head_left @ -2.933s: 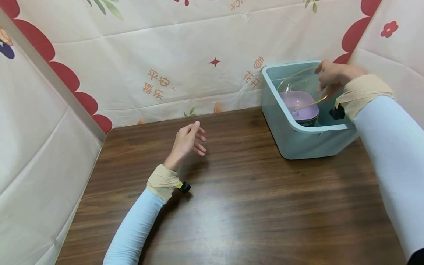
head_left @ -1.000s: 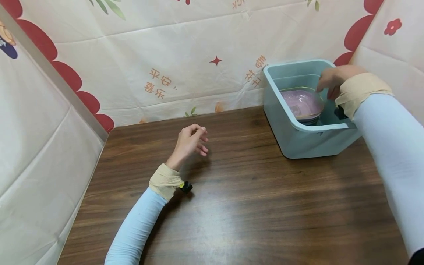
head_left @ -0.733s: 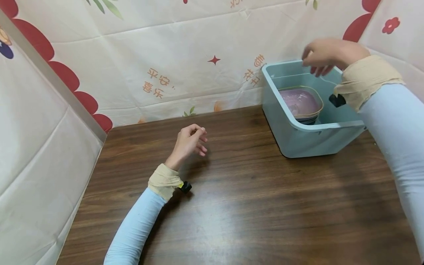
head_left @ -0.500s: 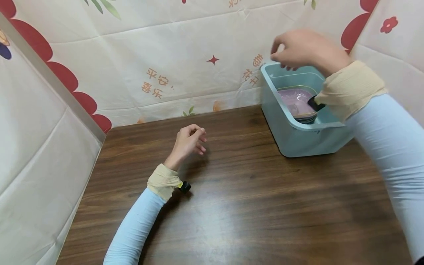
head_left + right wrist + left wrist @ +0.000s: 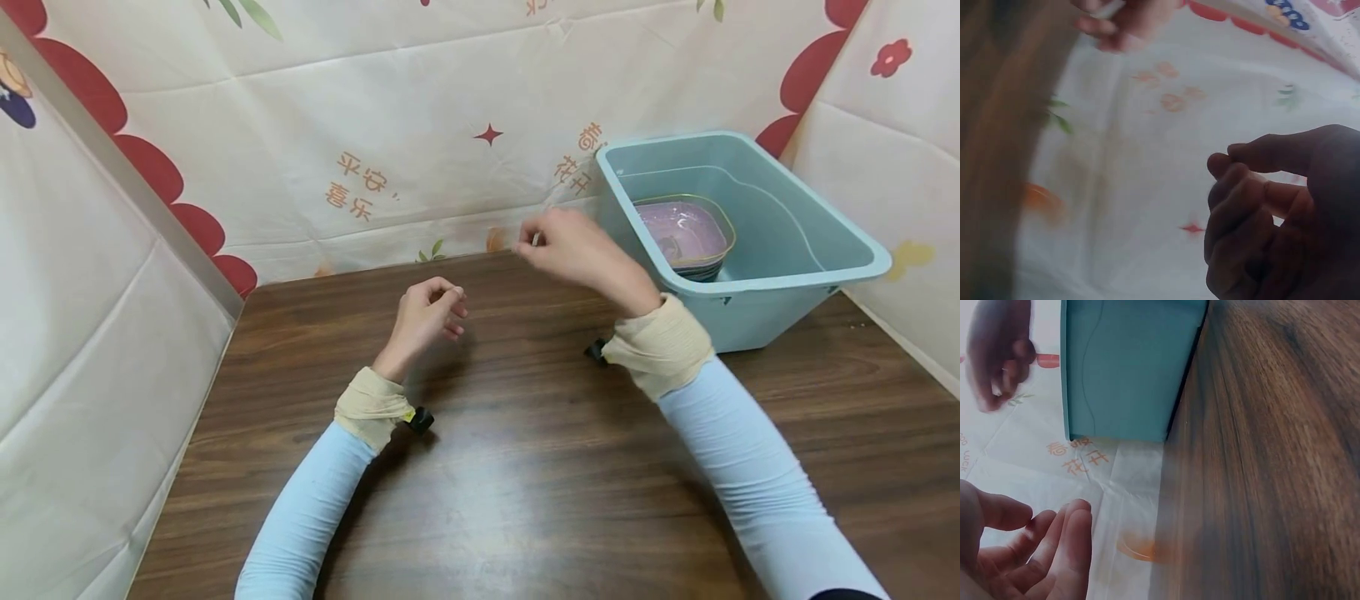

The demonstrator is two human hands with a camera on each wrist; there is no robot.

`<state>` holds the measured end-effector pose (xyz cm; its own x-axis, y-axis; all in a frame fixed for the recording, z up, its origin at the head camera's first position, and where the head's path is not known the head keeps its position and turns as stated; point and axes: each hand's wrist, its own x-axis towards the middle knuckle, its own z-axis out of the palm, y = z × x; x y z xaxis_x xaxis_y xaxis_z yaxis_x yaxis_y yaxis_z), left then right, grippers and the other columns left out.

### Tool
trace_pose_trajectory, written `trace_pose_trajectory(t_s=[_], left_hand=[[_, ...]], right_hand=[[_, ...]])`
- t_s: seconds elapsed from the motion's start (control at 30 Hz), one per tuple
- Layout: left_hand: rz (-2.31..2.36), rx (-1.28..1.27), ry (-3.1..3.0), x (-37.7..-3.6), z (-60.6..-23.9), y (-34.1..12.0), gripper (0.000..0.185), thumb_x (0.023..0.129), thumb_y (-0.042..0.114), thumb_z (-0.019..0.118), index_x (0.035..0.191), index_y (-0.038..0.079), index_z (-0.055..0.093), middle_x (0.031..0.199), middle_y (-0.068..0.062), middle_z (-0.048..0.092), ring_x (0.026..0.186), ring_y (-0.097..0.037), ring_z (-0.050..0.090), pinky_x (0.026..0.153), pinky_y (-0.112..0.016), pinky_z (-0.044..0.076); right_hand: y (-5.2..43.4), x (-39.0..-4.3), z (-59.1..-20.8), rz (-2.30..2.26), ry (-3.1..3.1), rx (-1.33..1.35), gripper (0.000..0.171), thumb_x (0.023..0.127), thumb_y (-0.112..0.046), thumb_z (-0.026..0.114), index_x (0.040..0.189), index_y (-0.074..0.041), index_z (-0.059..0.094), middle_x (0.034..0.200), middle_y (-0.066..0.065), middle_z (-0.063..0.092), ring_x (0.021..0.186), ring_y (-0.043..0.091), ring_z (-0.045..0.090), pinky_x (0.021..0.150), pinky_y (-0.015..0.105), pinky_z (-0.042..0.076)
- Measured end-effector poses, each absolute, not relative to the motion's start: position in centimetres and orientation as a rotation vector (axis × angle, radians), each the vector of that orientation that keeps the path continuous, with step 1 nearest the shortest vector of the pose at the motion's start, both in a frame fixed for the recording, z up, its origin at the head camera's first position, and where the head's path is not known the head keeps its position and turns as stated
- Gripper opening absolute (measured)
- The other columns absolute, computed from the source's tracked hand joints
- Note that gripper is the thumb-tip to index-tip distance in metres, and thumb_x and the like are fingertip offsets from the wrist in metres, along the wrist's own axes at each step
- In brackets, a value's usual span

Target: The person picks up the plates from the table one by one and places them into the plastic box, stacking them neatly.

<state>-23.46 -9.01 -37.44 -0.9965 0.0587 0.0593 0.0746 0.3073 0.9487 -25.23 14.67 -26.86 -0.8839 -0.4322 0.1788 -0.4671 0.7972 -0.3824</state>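
Observation:
My left hand hovers over the table with its fingers loosely bent and nothing in them. To its right, my right hand is in the air just left of the tub, also holding nothing. Its thumb and index fingertips meet in the right wrist view. The light-blue plastic tub stands at the back right. Inside, against its left side, a clear bowl with a gold rim sits nested on a purple bowl. Darker bowl edges show beneath them; how many is hidden.
The brown wood-grain table runs in front of the tub. A white printed cloth hangs behind it, with more cloth along the left and right sides. The tub's right half shows bare wall and floor.
My right hand lowered the clear bowl onto the purple one and let it go. It then rose out of the tub and swung left. My left hand stays almost still, fingers slightly more bent.

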Motion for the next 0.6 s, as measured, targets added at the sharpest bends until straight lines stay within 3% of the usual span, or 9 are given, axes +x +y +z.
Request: trace_pose_trajectory(t_s=[0.13,0.3,0.6], left_hand=[[-1.789,-0.13,-2.529,-23.4,-37.8,-9.0,0.025,0.103,0.022,0.059,0.102,0.0,0.071,0.082,-0.012,0.073,0.06,-0.025,0.073,0.062,-0.045,0.066],[-1.767,-0.085,-2.53,-23.6,-38.3,-9.1,0.026,0.103,0.023,0.058,0.104,0.0,0.072,0.087,-0.017,0.075,0.074,-0.038,0.076,0.07,-0.051,0.067],[-1.72,-0.004,-2.497,-24.4,-38.4,-10.2,0.028,0.102,0.023,0.058,0.106,-0.001,0.071,0.099,-0.026,0.076,0.09,-0.043,0.077,0.063,-0.03,0.066]], right_hand=[[14.4,-25.8,-30.5,0.719,-2.946,0.684,0.024,0.1,-0.027,0.061,0.085,-0.01,0.07,0.068,0.001,0.059,0.063,0.019,0.053,0.056,0.032,0.04],[15.2,-26.1,-33.5,0.803,-3.004,0.586,0.025,0.101,-0.028,0.059,0.083,-0.014,0.07,0.067,0.001,0.061,0.061,0.02,0.055,0.059,0.032,0.043],[15.6,-27.2,-35.1,0.89,-2.944,0.526,0.027,0.101,-0.027,0.056,0.082,-0.013,0.069,0.066,0.002,0.061,0.06,0.021,0.054,0.057,0.031,0.041]])
